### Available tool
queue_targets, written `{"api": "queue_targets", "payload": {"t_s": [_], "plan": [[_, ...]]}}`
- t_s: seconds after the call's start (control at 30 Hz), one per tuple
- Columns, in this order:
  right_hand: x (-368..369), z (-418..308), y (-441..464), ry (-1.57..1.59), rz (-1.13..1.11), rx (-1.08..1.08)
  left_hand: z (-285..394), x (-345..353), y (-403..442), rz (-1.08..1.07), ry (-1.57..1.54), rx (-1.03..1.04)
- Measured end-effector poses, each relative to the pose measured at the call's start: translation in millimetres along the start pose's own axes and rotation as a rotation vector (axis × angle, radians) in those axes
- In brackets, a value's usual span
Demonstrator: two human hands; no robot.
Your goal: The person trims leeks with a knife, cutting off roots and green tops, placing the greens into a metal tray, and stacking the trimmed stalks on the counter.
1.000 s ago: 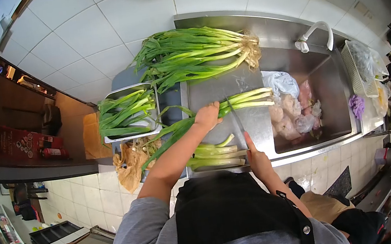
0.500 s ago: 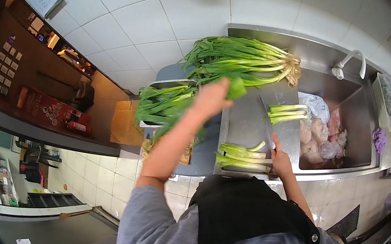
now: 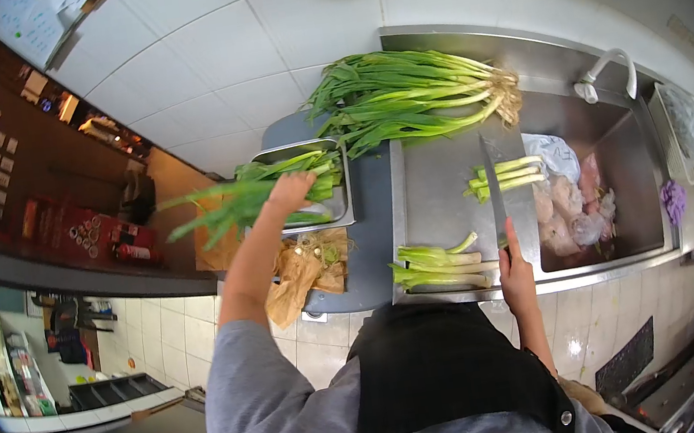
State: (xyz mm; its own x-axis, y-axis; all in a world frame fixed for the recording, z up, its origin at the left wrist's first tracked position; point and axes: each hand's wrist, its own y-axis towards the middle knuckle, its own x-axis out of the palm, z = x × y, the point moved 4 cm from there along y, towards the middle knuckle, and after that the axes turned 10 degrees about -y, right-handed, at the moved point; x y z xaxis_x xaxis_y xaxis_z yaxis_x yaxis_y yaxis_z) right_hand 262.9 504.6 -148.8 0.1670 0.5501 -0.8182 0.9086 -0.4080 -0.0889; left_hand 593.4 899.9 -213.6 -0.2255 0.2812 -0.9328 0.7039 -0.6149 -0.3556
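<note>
My left hand (image 3: 292,189) is closed around a bunch of spring onion greens (image 3: 224,211), their long leaves trailing to the left over a metal pan (image 3: 347,190). More cut greens (image 3: 318,163) lie in that pan. In my right hand (image 3: 515,269) is a long kitchen knife (image 3: 494,184), its blade pointing away from me above the steel drainboard (image 3: 438,178). Close to the blade lie short white stalks (image 3: 504,176). Another pile of cut white stalks (image 3: 441,265) rests at the drainboard's front edge. Whole spring onions with roots (image 3: 428,96) are heaped at the back.
Right of the drainboard, a sink (image 3: 634,196) holds bagged raw meat (image 3: 570,213) under a white faucet (image 3: 609,77). Crumpled brown paper (image 3: 298,280) with trimmings lies in front of the pan. A white basket (image 3: 679,142) stands beyond the sink. The tiled wall is behind.
My left hand has carried the greens left and down, from above the drainboard to the pan. The knife in my right hand has shifted slightly right. My view has turned a little.
</note>
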Motion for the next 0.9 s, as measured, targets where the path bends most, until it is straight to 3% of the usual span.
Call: {"api": "queue_targets", "payload": {"t_s": [0.07, 0.2, 0.27, 0.33, 0.4, 0.5, 0.57, 0.6, 0.67, 0.77, 0.9], "plan": [[-14.7, -6.5, -1.6, 0.003, 0.004, 0.059, 11.7, 32.3, 6.8, -0.03, -0.102, -0.07], [-40.8, 11.1, -6.9, 0.021, 0.031, 0.19, 63.4, 2.3, 23.7, 0.029, -0.003, -0.134], [-51.0, 19.2, -8.2, 0.001, 0.278, 0.022, 97.6, -38.1, 41.7, 0.404, 0.185, -0.208], [-59.8, 30.1, -9.7, 0.003, 0.274, 0.101, 147.7, -80.8, 73.9, 0.645, -0.206, -0.045], [-69.5, 36.3, -10.5, 0.02, 0.227, 0.245, 222.6, -135.4, 83.9, 0.583, -0.385, 0.141], [-76.7, 38.1, -10.9, 0.061, 0.295, 0.221, 321.7, -127.7, 124.3, 0.457, -0.541, 0.39], [-79.2, 40.1, -10.6, 0.06, 0.289, 0.243, 366.0, -97.9, 149.4, 0.661, -0.491, 0.495], [-78.5, 41.5, -10.3, 0.089, 0.294, 0.244, 373.0, -91.0, 157.5, 0.661, -0.491, 0.495], [-78.5, 47.4, -12.0, 0.122, 0.291, 0.248, 383.7, -76.0, 167.5, 0.405, -0.474, 0.477], [-77.2, 58.5, -16.9, 0.123, 0.245, 0.272, 355.3, -72.3, 156.5, 0.265, -0.509, 0.475], [-76.0, 70.4, -18.2, 0.15, 0.215, 0.292, 297.7, -66.2, 104.3, 0.247, -0.613, 0.506]]}}
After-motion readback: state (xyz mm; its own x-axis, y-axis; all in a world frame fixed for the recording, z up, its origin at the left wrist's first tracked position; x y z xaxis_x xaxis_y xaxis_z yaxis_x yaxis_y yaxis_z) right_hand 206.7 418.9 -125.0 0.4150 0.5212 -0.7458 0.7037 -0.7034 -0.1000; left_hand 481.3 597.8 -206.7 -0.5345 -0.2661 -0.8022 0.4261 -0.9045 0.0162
